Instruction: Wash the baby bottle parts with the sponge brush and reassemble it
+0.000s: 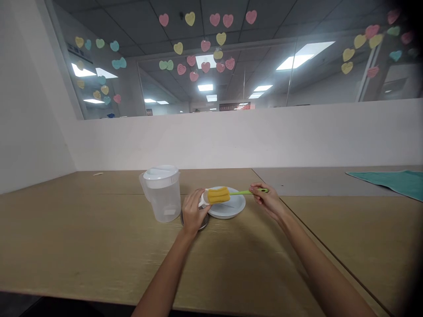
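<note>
You look to be in an office: heart notes dot the window, a tiled ceiling and light panels show through it, and below it are a white wall and your table

one head cam, from the near side of the table, facing forward and slightly down. table fills lower half, wall and window above. wide view; left hand and right hand mid-range, just below centre.
</note>
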